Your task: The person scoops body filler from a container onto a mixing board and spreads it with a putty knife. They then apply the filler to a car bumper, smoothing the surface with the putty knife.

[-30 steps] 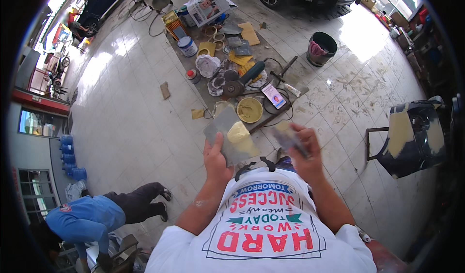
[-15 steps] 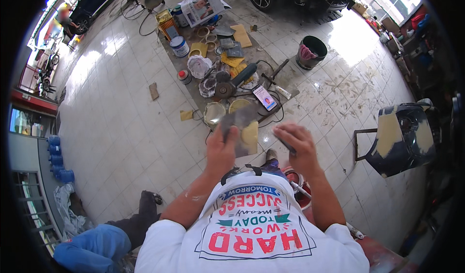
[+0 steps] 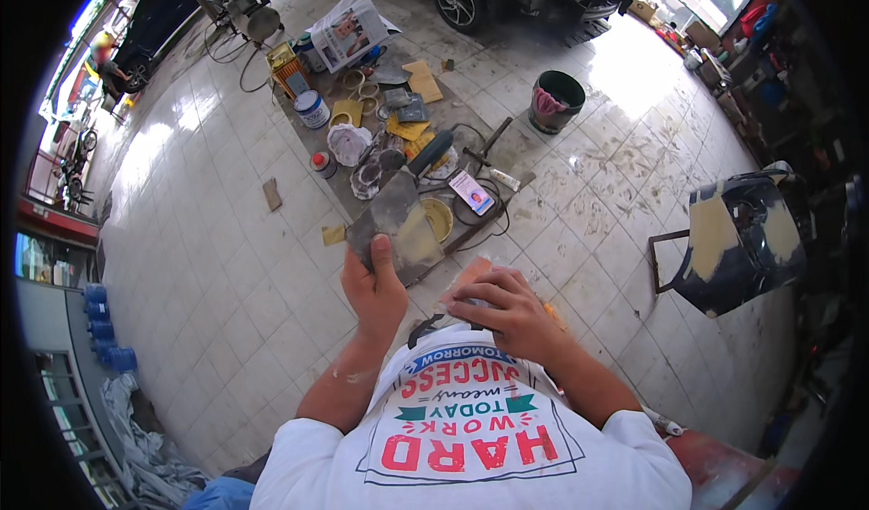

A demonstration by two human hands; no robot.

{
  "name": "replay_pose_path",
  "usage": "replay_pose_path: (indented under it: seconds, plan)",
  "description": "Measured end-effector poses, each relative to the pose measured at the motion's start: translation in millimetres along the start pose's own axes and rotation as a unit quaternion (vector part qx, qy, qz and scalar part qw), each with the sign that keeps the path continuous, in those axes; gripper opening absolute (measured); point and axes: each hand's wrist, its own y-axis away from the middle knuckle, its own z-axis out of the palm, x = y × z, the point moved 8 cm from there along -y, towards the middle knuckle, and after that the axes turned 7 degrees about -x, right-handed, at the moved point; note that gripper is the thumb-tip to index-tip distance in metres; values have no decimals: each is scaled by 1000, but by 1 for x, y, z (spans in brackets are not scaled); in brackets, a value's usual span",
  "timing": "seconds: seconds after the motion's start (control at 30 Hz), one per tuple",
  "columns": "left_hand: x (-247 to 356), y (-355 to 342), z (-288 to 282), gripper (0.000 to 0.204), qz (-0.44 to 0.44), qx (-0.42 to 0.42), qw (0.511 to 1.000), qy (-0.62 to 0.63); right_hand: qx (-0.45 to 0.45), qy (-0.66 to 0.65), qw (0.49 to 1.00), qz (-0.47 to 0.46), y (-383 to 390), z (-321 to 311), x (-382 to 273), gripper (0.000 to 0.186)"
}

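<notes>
My left hand (image 3: pixel 376 284) grips a flat grey plate (image 3: pixel 387 213) by its near edge, thumb on top. A thin, pale yellowish smear (image 3: pixel 418 237) covers the plate's right part. In my right hand (image 3: pixel 509 309), close to my shirt front, is a flat, thin spreader (image 3: pixel 472 273) with an orange-pink face. The fingers lie bent over it and hide part of it. Just beyond the plate stands a round tub (image 3: pixel 439 217) with a yellowish inside, partly covered by the plate. A phone (image 3: pixel 472 191) with a lit screen lies to the right of the tub.
Tools and supplies crowd a floor board: an angle grinder (image 3: pixel 430 152), a paint can (image 3: pixel 311 109), a red-capped can (image 3: pixel 322 163), sanding sheets (image 3: pixel 423 82) and newspaper (image 3: pixel 348 30). A dark bucket (image 3: pixel 556 103) stands right of them. A putty-patched car panel (image 3: pixel 742 238) is at right.
The plate has moved left and turned; a yellowish lump on it now shows as a thin smear. My right hand has come left and nearer my body, its spreader turned to show an orange-pink face.
</notes>
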Motion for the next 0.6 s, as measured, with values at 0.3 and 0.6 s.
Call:
replay_pose_path:
  seconds: [0.3,0.6]
  plan:
    - [-60,36,82,35,-331,-54,876,347,8,51,994,95,24,-30,116,68]
    - [-97,35,135,51,-343,-75,784,512,298,-651,663,218,77,-28,249,65]
